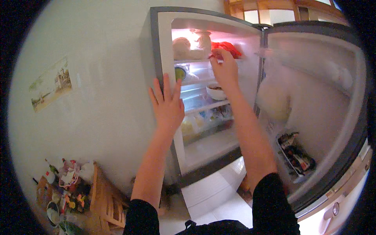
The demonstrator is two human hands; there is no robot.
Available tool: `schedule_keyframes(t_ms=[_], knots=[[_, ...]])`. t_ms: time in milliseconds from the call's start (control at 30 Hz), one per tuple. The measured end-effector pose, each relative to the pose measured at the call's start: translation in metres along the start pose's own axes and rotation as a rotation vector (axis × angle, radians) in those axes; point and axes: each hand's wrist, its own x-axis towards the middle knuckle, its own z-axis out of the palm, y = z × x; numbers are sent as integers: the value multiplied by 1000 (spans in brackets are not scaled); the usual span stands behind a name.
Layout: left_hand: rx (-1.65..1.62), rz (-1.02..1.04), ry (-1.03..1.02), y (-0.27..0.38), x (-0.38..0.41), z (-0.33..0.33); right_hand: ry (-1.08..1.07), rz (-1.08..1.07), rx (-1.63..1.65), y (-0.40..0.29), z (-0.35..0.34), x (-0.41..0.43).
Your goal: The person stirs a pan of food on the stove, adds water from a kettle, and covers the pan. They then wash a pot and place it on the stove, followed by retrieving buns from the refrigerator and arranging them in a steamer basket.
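My left hand has its fingers spread at the left edge of an open refrigerator and holds nothing. My right hand reaches to the top shelf, thumb and forefinger pinched on a bit of a red plastic bag. The bag's contents cannot be made out. Left of it on that shelf stand pale, blurred wrapped items under the bright lamp. A green round item lies one shelf down. Below my right hand, a white bowl with dark food sits on a lower shelf.
The refrigerator door stands wide to the right, with dark packets in its lower bin. Bagged food fills the bottom compartment. A cluttered wooden cabinet stands at lower left. A picture is on the wall.
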Motion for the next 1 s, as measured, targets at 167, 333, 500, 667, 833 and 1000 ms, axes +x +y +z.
schedule_keyframes(t_ms=[167, 333, 500, 667, 833, 1000], knots=[[-4, -18, 19, -7, -8, 19, -152, -209, -383, 56, 74, 97], [-24, -38, 5, -5, -9, 22, -300, -125, -806, 72, 114, 115], [19, -57, 10, -6, -7, 22, -274, -271, -969, 69, 115, 116], [26, -38, 10, -4, -6, 20, -126, -217, -903, 86, 119, 115], [29, -54, 11, -1, -5, 18, 367, -131, -636, 81, 114, 113], [24, -68, -23, -2, -9, 19, 550, -153, -443, 71, 83, 115]])
